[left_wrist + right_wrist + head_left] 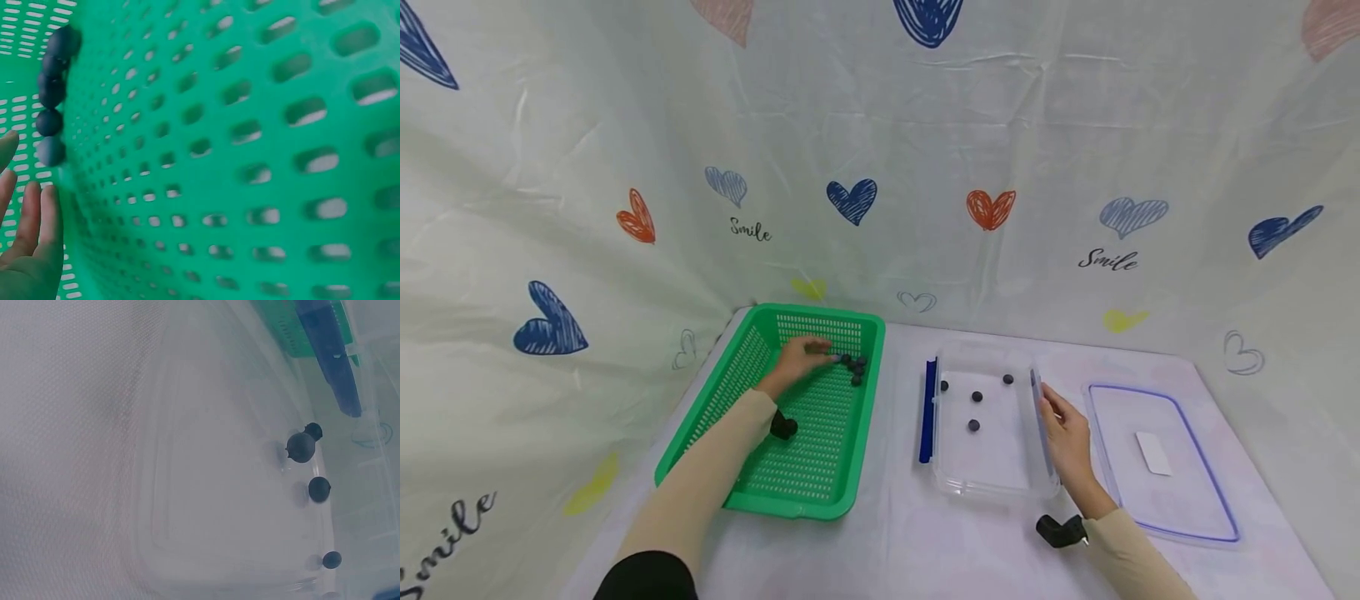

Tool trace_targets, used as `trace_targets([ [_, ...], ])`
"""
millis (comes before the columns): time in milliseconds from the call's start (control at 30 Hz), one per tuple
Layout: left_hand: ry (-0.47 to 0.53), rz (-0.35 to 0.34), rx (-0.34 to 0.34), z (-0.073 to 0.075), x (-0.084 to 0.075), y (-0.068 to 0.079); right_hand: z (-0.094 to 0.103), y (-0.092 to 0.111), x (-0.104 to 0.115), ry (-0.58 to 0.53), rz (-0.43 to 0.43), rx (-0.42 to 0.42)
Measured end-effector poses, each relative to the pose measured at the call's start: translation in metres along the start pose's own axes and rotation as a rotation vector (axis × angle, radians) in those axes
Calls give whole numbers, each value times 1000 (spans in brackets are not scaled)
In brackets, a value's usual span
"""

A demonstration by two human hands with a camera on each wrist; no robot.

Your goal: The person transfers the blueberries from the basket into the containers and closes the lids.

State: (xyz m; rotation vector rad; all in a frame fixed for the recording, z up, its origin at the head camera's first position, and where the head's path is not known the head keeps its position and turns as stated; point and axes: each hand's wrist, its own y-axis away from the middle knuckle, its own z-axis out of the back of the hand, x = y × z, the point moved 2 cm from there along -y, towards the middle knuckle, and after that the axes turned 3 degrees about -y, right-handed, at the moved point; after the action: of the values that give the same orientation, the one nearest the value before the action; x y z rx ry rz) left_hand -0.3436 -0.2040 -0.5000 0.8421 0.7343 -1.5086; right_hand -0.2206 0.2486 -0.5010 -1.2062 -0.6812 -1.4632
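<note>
My left hand (801, 360) reaches into the green basket (868, 433). Its extended fingers stand just short of a row of blueberries (50, 122) lying along the basket's side; in the left wrist view a small gap shows between fingertips and the nearest berry. On the right, my right hand (1069, 437) grips the right side of a clear plastic container (1000, 487), at its raised flap. Several loose blueberries (977, 397) lie apart on the container's floor. Seen from the right wrist, the berries (319, 489) appear beyond the clear wall, and the fingers are out of frame.
A blue locking flap (928, 412) sticks out from the container's left side. To the right lies a clear lid (1195, 475) with a blue seal and a white label (1153, 453). A heart-printed sheet (850, 108) hangs behind the white-covered table (895, 533).
</note>
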Motion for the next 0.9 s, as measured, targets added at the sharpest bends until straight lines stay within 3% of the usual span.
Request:
trace_targets([
  [333,3,-36,5,-8,5,1,0,0,1,-28,-7,5],
  [700,40,-30,-53,-19,7,-1,1,0,0,-13,-11,8],
  [900,3,-35,-70,-21,3,1,0,0,1,-11,-16,7],
])
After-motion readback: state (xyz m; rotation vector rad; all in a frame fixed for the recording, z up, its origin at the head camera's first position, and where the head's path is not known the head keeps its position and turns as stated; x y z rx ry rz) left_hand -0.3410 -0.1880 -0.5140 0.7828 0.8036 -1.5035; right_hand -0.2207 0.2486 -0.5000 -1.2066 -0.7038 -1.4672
